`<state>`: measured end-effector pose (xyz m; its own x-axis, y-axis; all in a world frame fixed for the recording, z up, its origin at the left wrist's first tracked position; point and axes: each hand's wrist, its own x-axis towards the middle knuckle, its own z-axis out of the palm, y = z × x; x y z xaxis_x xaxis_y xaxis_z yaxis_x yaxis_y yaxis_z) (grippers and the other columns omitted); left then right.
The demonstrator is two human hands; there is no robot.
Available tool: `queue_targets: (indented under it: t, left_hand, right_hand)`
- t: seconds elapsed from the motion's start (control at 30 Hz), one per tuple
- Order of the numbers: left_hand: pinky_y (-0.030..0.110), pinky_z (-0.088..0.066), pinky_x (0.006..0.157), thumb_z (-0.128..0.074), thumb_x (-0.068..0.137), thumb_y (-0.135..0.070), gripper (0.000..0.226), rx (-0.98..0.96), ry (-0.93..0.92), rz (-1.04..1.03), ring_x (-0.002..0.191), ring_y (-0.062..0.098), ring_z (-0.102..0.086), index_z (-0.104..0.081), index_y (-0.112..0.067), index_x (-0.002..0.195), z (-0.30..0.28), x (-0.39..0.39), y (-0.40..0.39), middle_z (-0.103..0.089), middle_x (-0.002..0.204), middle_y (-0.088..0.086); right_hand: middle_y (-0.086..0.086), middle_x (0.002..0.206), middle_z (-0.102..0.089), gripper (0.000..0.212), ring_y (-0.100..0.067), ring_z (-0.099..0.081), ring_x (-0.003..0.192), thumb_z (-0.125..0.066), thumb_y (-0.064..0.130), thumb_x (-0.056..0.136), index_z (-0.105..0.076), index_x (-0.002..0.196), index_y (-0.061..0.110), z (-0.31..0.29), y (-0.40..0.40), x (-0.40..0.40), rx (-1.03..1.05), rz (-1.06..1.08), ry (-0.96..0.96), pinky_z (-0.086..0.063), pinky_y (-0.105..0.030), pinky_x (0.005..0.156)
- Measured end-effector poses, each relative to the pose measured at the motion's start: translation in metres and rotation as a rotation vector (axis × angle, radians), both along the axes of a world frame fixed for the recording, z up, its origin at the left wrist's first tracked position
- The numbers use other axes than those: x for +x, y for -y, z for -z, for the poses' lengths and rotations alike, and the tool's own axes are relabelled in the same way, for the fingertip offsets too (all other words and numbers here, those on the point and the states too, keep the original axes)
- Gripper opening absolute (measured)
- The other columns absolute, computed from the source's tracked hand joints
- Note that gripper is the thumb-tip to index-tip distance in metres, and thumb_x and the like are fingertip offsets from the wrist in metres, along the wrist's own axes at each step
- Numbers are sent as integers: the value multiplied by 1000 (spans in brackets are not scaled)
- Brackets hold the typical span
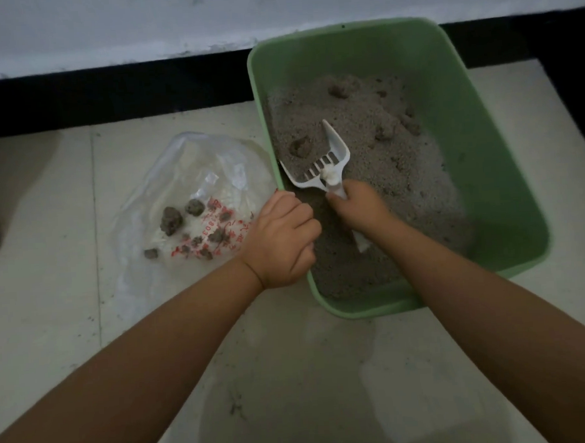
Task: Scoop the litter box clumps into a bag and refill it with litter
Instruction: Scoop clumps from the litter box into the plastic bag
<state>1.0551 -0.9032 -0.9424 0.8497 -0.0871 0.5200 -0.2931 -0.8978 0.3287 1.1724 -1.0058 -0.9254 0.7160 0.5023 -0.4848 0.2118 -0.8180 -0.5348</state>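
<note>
Right hand (360,209) grips white slotted scoop (322,165) in litter; left hand (282,242) clamps green litter box (505,162) rim beside clear bag (195,199) holding clumps (171,221).

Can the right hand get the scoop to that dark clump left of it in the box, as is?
Probably yes. The right hand grips the scoop, whose blade sits in the litter right beside the clump. Only loose litter lies between them; the left hand on the box rim stays clear.
</note>
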Motion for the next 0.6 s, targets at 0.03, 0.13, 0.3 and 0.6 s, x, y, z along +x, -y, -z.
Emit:
queue_targets:
  t: [0.03,0.13,0.3,0.6]
  left_hand:
    - [38,-34,77,-34,78,-19,33,2,1,-2,70,23,-32,-54,-1,59,0,0,0,-49,61,16]
    - [38,-34,78,-34,77,-19,33,5,5,-10,69,23,-31,-53,-1,58,-2,-1,1,-49,60,16]
    - [39,-33,77,-35,75,-18,30,25,5,-23,68,22,-29,-53,0,57,-5,0,1,-48,59,15]
    - [37,-32,80,-36,72,-16,26,73,-60,-43,69,23,-29,-52,0,58,-11,-3,1,-48,59,15]
  right_hand:
    - [-8,68,-47,19,-21,-48,72,-43,20,96,-51,89,4,1,2,0,42,19,1,-38,-29,63]
    - [-3,61,-45,17,-19,-46,58,-46,17,95,-48,83,6,-2,16,2,173,96,15,-36,-26,59]
    - [-1,58,-46,30,-4,-49,39,-44,17,96,-44,66,20,-32,37,14,254,223,42,-37,-23,47]
    - [-3,54,-44,32,-2,-44,31,-47,13,95,-43,63,14,-42,78,4,202,213,-22,-37,-22,45]
